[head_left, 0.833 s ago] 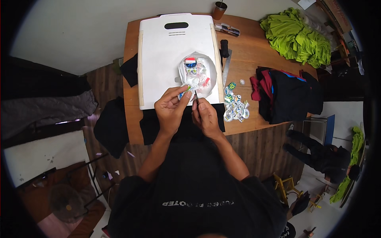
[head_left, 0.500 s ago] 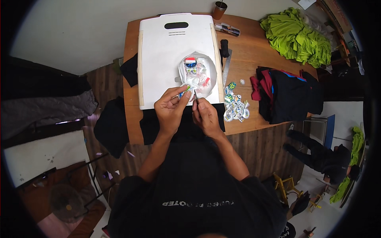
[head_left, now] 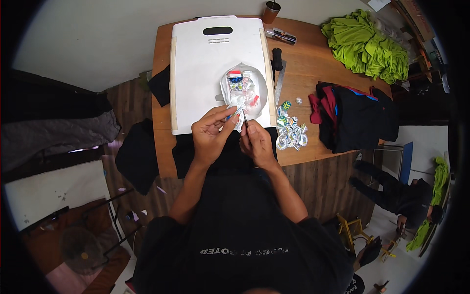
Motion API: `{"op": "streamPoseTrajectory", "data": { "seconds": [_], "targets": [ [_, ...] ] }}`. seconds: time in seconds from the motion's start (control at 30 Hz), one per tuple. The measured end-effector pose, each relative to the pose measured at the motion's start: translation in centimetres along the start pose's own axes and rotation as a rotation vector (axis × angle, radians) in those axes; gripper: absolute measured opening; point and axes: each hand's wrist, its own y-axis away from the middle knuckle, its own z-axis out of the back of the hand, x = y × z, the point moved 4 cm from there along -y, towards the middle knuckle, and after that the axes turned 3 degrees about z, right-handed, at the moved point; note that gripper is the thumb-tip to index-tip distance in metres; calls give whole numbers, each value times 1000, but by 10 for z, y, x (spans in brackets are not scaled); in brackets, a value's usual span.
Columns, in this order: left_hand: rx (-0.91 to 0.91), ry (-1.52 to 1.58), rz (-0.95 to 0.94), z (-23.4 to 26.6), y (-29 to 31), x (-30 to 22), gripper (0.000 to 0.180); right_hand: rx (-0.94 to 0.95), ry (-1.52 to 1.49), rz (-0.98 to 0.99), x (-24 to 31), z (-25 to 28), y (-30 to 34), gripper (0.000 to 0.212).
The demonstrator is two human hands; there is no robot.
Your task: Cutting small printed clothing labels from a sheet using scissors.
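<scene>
My left hand [head_left: 211, 134] pinches a small printed cut-out [head_left: 238, 121], white-edged with coloured patches, between thumb and fingers. Gripped in my right hand [head_left: 258, 142] is a thin dark pointed tool [head_left: 245, 116], its tip against the cut-out; I cannot tell whether it is a blade or tweezers. Just beyond both hands lies a round whitish container [head_left: 263, 93] with printed scraps and white bits inside. It rests on a large white board [head_left: 196, 73] with a dark oval slot at the far end.
Right of the board, a heap of cut-outs [head_left: 292, 137] lies on the wooden table [head_left: 303, 63], near a metal ruler [head_left: 280, 85]. Folded dark garments [head_left: 355, 117] and lime-green cloth [head_left: 364, 46] stand farther right. A brown cup [head_left: 270, 12] is at the back. Another person [head_left: 413, 203] works at right.
The cut-out has turned in my left fingers and shows more of its length toward me. My right hand and the tool have shifted slightly right. The other person's arm has moved.
</scene>
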Motion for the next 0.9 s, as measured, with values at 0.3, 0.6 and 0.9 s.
{"op": "streamPoseTrajectory", "data": {
  "seconds": [0.3,0.6,0.9],
  "targets": [
    [21,-75,-12,0,-1,-5,25,27,-44,-41,-1,1,2,33],
    [49,-59,-7,-1,-3,-8,28,43,-76,-22,1,0,2,35],
    [70,-59,9,0,-3,-7,28,48,-90,-15,0,-2,0,35]
  ]
}}
